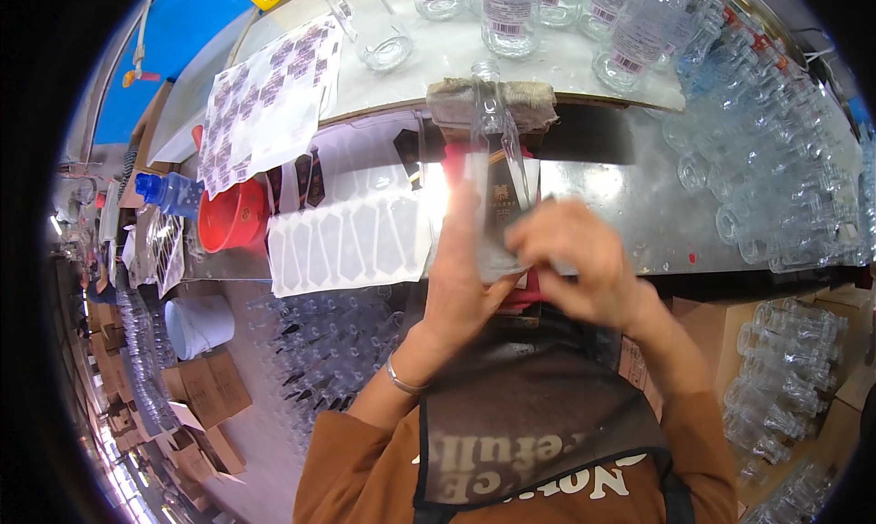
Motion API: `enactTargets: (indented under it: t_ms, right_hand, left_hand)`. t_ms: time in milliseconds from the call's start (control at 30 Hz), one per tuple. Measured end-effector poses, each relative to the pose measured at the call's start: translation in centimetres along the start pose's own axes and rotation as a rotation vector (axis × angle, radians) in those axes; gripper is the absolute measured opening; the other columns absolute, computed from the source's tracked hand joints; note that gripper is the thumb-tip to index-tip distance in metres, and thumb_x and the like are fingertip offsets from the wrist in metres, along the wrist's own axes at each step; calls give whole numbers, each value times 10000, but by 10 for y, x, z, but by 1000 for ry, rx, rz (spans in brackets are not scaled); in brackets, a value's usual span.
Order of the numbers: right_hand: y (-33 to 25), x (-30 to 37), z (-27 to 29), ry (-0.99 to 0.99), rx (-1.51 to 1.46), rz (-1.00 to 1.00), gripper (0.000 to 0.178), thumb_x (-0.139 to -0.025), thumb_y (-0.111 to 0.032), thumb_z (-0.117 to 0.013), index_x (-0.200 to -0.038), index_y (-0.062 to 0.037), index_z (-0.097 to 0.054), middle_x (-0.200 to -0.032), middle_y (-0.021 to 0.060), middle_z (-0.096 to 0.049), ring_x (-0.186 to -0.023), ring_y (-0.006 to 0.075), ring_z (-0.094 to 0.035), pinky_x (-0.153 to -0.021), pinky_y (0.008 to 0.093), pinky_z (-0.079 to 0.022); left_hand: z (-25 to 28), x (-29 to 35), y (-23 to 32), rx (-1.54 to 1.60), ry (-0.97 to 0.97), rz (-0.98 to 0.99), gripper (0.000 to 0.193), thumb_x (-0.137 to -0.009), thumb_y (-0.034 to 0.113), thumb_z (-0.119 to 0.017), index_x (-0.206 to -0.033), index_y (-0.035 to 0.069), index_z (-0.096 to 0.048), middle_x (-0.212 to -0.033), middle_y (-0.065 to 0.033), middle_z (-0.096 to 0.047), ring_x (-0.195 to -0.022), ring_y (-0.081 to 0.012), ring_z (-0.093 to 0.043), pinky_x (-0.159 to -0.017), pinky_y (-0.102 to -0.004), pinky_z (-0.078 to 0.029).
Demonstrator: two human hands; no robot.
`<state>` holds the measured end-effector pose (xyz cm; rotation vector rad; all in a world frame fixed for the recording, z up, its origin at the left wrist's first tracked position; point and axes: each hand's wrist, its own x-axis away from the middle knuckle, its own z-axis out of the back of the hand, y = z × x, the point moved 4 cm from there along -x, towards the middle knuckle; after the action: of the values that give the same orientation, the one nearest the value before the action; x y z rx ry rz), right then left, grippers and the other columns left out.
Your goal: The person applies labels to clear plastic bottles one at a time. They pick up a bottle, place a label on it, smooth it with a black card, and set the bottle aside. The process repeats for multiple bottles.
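A clear glass bottle [490,114] lies in front of me, its neck resting on a cloth-wrapped block [534,104]. My left hand [452,282] is closed round the bottle's left side, fingers stretched along the glass and thumb near the base. At the lower right of the bottle is my right hand [584,259], its fingers curled together and slightly blurred; what they pinch, if anything, is hidden. A dark label with gold marks [501,196] shows at the bottle's body. Left of it lies a backing sheet [351,246] with pale label outlines and a few dark labels [408,150].
Several labelled bottles [508,18] stand at the back beside an unlabelled bottle [383,50]. Rows of clear bottles [762,159] fill the right. A printed label sheet [269,95] and red bucket [233,218] are at left. Boxes of bottles [785,369] sit below the table.
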<state>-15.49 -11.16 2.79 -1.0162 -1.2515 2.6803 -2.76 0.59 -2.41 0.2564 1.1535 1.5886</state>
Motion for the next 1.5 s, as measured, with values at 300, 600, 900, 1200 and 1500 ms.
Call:
enactTargets:
  t_ms: [300, 600, 900, 1200, 1500]
  right_hand:
    - [50, 32, -7, 132, -636, -878, 524, -1086, -401, -435, -1102, 56, -693, -881, 89, -710, -626, 75, -535, -571, 229, -424]
    - [6, 21, -7, -3, 138, -681, 302, -944, -99, -662, -1207, 49, -659, -953, 75, -743, -574, 55, -492, -533, 240, -409]
    - [31, 50, 19, 162, 48, -826, 273, -921, -97, -687, -1156, 43, -677, -965, 97, -763, -540, 53, -508, -547, 245, -441]
    - [31, 40, 11, 180, 51, -744, 251, -941, -84, -673, -1156, 46, -672, -924, 85, -753, -563, 33, -508, -546, 221, -434]
    - [33, 44, 12, 147, 81, -761, 239, -959, -86, -656, -1158, 46, -668, -925, 84, -746, -669, 50, -552, -588, 214, -425]
  left_hand:
    - [-3, -7, 1, 571, -132, 246, 1185, -783, -36, -782, -1618, 30, 56, -1609, -210, -297, -1446, -291, -385, -1185, -406, -321]
    - [4, 10, -11, -44, -63, 26, 998, -732, 111, -812, -1563, -1, -271, -1616, -258, -272, -1455, -446, -337, -1187, -518, -300]
    - [184, -40, -120, -628, 520, 126, 833, -872, 319, -782, -1491, -75, -388, -1540, -284, -405, -1436, -438, -376, -1184, -550, -256]
    - [248, -32, -188, -983, 397, 352, 799, -950, 538, -609, -1488, -25, -433, -1581, -225, -376, -1502, -410, -267, -1192, -604, -199]
    - [265, -29, -191, -1102, 462, 48, 448, -898, 159, -698, -1325, 55, -608, -1442, -141, -548, -1422, -350, -414, -1160, -547, -304]
